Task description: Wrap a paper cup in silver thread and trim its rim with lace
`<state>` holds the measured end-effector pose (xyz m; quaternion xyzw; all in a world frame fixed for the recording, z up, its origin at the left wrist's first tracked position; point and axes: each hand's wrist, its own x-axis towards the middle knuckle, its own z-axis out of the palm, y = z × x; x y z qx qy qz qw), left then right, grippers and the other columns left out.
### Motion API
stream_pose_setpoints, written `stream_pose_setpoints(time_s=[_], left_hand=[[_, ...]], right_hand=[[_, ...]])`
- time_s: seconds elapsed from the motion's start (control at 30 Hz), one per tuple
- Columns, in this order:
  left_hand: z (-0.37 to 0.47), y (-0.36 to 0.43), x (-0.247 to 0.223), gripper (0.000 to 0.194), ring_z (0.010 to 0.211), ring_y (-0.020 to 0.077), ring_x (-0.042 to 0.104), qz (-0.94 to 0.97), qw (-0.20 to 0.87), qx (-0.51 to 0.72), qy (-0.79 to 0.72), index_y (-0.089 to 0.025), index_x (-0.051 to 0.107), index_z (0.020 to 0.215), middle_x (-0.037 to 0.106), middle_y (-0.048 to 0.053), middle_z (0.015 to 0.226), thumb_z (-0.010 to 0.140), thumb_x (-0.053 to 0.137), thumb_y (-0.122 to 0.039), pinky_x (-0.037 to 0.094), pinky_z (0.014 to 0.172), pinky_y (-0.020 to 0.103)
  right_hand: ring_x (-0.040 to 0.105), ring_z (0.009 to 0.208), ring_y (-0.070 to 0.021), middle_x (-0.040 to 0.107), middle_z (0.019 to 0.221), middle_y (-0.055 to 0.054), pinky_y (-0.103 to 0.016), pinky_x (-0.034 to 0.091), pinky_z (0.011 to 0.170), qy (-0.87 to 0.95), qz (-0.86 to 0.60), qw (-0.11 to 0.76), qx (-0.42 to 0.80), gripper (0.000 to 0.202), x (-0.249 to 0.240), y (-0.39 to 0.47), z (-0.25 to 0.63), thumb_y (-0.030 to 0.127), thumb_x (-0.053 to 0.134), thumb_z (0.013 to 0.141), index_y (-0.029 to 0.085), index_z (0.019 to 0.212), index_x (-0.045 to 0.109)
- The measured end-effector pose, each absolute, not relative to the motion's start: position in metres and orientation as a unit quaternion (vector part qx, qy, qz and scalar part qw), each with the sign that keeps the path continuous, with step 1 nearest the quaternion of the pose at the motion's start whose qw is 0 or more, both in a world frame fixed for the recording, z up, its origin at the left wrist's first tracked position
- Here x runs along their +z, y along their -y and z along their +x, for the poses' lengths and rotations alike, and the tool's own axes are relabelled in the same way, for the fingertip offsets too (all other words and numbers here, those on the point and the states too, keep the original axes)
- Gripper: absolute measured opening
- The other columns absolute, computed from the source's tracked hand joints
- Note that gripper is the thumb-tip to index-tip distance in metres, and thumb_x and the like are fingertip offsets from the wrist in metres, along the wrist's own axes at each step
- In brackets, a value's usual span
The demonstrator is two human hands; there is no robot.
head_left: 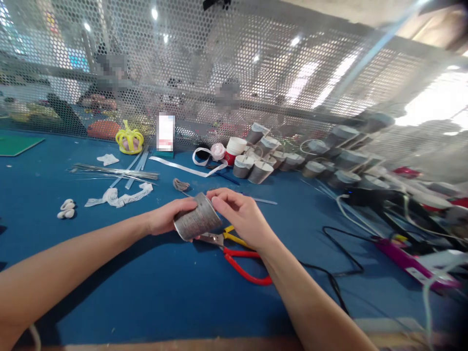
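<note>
A grey cup, its wall wound with thin cord, is tilted in front of me above the table. My left hand is wrapped round its left side, thumb on top and fingertips underneath. At the cup's upper right rim, my right hand is closed in a pinch; whether cord is between the fingertips is too small to tell. A small bundle of grey cord lies behind the cup, with a strand leading toward it. Below my right hand are red-handled scissors and yellow-handled pliers or cutters, partly covered.
Several similar grey cups are stacked at the back right. Thin wires, white lace and a yellow crown-shaped piece lie left. A phone stands by the mesh partition. A black cable and purple power strip lie right.
</note>
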<state>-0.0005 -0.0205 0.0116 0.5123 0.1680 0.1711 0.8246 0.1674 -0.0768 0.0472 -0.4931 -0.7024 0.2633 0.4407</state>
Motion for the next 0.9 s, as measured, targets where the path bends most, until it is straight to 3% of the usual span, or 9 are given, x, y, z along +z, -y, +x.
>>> stream_pose_setpoints(time_s=[0.2,0.4,0.5,0.57,0.67,0.77,0.9], left_hand=[[0.001,0.022,0.007,0.047,0.070,0.0170,0.059,0.524,0.782,0.226,-0.251,-0.018,0.050,0.109,0.063,0.004,0.088,0.069,0.063,-0.039,0.045,0.061,0.028],[0.002,0.016,0.013,0.037,0.064,0.0180,0.062,0.461,0.785,0.310,-0.274,-0.016,0.051,0.100,0.063,0.007,0.083,0.070,0.063,-0.034,0.050,0.058,0.032],[0.001,0.007,0.014,0.031,0.066,0.0179,0.063,0.421,0.768,0.381,-0.298,-0.012,0.054,0.097,0.065,0.009,0.082,0.073,0.062,-0.030,0.052,0.060,0.031],[-0.001,0.000,0.013,0.027,0.066,0.0165,0.062,0.383,0.767,0.413,-0.308,-0.010,0.057,0.092,0.065,0.009,0.081,0.074,0.062,-0.029,0.052,0.062,0.030],[-0.002,-0.006,0.011,0.026,0.067,0.0169,0.061,0.333,0.781,0.432,-0.306,-0.010,0.058,0.089,0.065,0.008,0.080,0.073,0.064,-0.029,0.053,0.064,0.031],[-0.004,-0.009,0.011,0.027,0.066,0.0177,0.061,0.318,0.786,0.437,-0.300,-0.011,0.058,0.089,0.065,0.009,0.077,0.072,0.065,-0.031,0.053,0.063,0.032],[-0.007,-0.010,0.012,0.028,0.068,0.0169,0.061,0.339,0.773,0.444,-0.302,-0.011,0.058,0.090,0.065,0.009,0.079,0.071,0.066,-0.030,0.052,0.064,0.031]], right_hand=[[0.059,0.076,-0.0168,0.065,0.077,-0.004,-0.029,0.045,0.071,0.658,-0.569,0.461,0.176,0.024,0.037,0.064,0.173,0.039,0.049,0.080,0.017,0.074,0.058],[0.058,0.066,-0.0164,0.065,0.072,-0.005,-0.028,0.044,0.061,0.656,-0.640,0.385,0.114,0.020,0.044,0.057,0.185,0.035,0.049,0.079,0.017,0.075,0.058],[0.059,0.063,-0.0169,0.065,0.070,-0.004,-0.028,0.044,0.060,0.689,-0.659,0.280,0.111,0.016,0.053,0.072,0.191,0.029,0.050,0.078,0.017,0.080,0.060],[0.062,0.071,-0.0198,0.068,0.080,-0.008,-0.030,0.046,0.065,0.726,-0.662,0.154,0.108,0.021,0.053,0.088,0.194,0.024,0.048,0.078,0.015,0.093,0.060],[0.059,0.095,-0.0279,0.063,0.106,-0.017,-0.039,0.045,0.078,0.758,-0.645,-0.004,0.096,0.045,0.046,0.114,0.198,0.012,0.049,0.071,0.010,0.116,0.053],[0.051,0.110,-0.0296,0.054,0.122,-0.018,-0.043,0.042,0.088,0.777,-0.623,-0.029,0.087,0.060,0.036,0.130,0.201,0.006,0.048,0.064,0.011,0.124,0.049],[0.052,0.108,-0.0277,0.055,0.115,-0.017,-0.042,0.042,0.089,0.781,-0.620,0.012,0.074,0.068,0.030,0.137,0.202,0.002,0.046,0.061,0.011,0.128,0.046]])
